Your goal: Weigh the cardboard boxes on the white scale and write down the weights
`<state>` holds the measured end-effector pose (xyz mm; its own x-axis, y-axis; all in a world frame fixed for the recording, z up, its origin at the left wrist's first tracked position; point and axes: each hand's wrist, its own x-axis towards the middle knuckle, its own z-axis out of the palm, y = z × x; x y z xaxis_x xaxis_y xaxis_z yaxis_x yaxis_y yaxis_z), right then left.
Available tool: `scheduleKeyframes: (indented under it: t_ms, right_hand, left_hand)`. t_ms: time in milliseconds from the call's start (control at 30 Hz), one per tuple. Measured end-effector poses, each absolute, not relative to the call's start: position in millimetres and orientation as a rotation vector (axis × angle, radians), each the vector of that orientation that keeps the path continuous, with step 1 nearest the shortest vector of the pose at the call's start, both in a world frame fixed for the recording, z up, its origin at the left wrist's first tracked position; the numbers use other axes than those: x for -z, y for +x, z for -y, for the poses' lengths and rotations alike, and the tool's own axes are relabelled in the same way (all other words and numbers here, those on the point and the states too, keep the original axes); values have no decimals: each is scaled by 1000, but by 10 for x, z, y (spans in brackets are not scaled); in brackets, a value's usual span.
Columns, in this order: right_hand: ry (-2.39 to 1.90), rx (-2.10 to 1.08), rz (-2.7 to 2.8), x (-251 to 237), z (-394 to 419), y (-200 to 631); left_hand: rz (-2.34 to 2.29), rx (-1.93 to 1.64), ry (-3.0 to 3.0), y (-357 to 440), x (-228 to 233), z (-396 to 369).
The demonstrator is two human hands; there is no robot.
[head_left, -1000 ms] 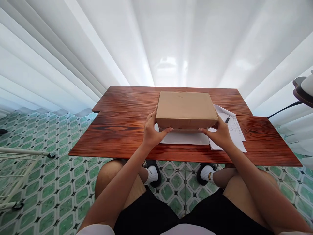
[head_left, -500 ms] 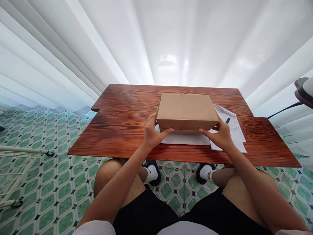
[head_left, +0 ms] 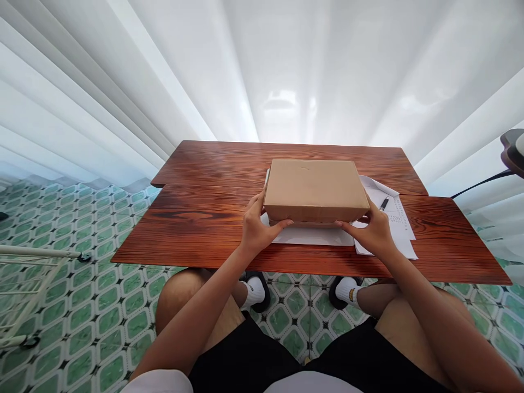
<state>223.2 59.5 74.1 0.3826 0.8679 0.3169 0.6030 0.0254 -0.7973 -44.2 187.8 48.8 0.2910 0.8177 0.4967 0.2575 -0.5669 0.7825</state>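
Holding a closed brown cardboard box at its two near corners, the person sits at a reddish wooden table. The left hand wraps the box's near left corner, thumb lying along the lower front edge and fingers up the left side; its grip is closed on the box. The right hand does the same at the near right corner, thumb along the front edge and fingers on the right side, grip likewise closed on the box.

That box sits in the middle of the table, slightly to the right, long side facing the person, top face flat and level. Whether its base rests fully on the surface or is lifted a little cannot be told. Beneath its near edge lies a white sheet, showing between the two hands. To the right, partly under the box and the right hand, lie more white papers with lines of small print, too small to read. A dark pen rests on these papers just beside the box's right side.

White curtains hang behind the table. Below its near edge are the person's bare knees, black shorts, white socks and a green-and-white tiled floor.
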Motion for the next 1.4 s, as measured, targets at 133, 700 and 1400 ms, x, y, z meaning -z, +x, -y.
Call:
scheduleKeyframes:
  t_ms: [133,700,1400]
  right_hand:
    - [-1676,-336,1320,-733,-589,2241]
    - [-1714,-280,1335,-722,-559,2248]
    - [-1756,-227,1407,-732,-504,2277]
  left_hand:
    - [-957,-1255,1995,-437,-485,-1872]
    - [-938,-1251,1993,-439,-455,-1838]
    - [-911,-1210,2075,-486,-503,-1797]
